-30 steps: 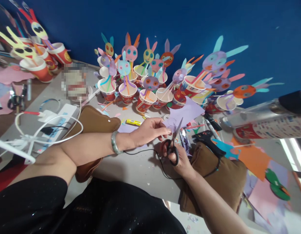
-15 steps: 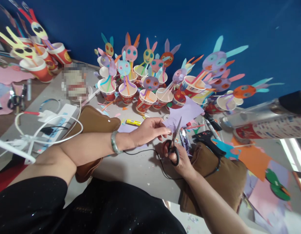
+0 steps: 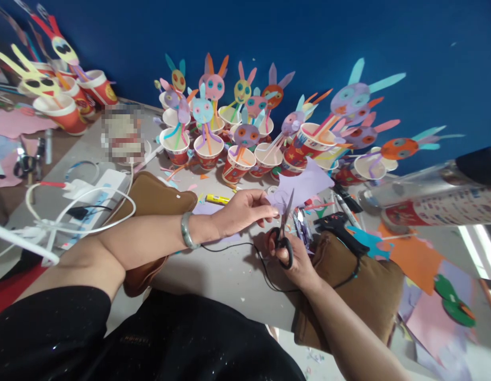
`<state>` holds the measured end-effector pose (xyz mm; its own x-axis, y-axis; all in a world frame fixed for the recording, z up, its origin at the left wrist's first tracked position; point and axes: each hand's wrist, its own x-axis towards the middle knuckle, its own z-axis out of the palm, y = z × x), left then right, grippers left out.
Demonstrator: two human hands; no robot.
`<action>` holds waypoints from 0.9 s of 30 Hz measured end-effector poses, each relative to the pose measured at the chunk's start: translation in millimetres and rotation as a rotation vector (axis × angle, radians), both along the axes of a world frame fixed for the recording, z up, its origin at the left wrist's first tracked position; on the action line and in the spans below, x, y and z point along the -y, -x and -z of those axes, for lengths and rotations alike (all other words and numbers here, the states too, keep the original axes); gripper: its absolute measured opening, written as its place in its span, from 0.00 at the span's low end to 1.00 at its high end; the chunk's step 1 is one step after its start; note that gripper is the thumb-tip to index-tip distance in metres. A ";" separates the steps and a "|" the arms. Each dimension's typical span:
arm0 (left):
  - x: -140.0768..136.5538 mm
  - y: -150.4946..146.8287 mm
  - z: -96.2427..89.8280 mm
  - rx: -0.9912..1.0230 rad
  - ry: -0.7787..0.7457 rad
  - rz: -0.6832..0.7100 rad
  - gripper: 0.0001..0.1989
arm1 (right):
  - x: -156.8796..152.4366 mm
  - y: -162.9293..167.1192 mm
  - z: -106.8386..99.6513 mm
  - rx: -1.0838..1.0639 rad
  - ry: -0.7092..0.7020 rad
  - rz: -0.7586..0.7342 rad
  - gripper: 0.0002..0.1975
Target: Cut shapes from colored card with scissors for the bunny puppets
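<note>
My left hand pinches the near left edge of a purple sheet of paper between thumb and fingers. Faint drawn outlines show on the paper near my fingertips. My right hand holds black-handled scissors, with fingers through the loops and the blades pointing up and away from me. The blades lie at the paper's lower edge, just right of my left fingertips. Whether they are biting into the paper I cannot tell. A yellow marker and another purple piece lie behind my left wrist.
Several paper cups with paper rabbit figures line the blue wall. A black glue gun lies by a brown cushion at right; a black cord crosses the table. White cables and a power strip are at left, a clear bottle at right.
The scissor blades look slightly closer together than before, and the purple paper has shifted a little. Both hands keep almost the same place and hold.
</note>
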<state>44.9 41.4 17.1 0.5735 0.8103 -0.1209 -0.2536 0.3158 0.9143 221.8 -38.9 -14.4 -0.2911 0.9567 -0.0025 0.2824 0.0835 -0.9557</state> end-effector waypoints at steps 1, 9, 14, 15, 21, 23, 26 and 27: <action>-0.1 0.2 -0.1 -0.001 -0.001 0.001 0.10 | -0.1 0.0 -0.1 0.001 -0.001 0.003 0.32; -1.5 0.8 -0.1 -0.007 -0.021 0.006 0.10 | 0.1 0.1 -0.3 -0.012 0.012 0.009 0.33; -2.0 1.8 -1.0 -0.008 -0.050 0.007 0.10 | 0.5 -0.6 1.8 -0.012 0.011 0.013 0.33; -2.1 2.1 -1.3 -0.010 -0.056 0.007 0.10 | 0.6 -0.7 2.2 -0.012 0.014 0.013 0.33; -3.2 3.0 -3.0 -0.019 -0.095 0.005 0.10 | 0.0 -0.1 2.7 -0.032 0.022 0.011 0.32; -3.7 3.1 -3.3 -0.017 -0.103 0.006 0.10 | -0.1 -0.2 2.8 -0.039 0.020 0.008 0.33; -4.3 3.4 -3.2 -0.008 -0.110 0.004 0.10 | 0.4 -0.9 3.8 -0.032 0.024 0.008 0.33; -4.5 3.5 -3.2 -0.006 -0.112 0.002 0.10 | 0.7 -1.2 4.3 -0.030 0.024 0.010 0.33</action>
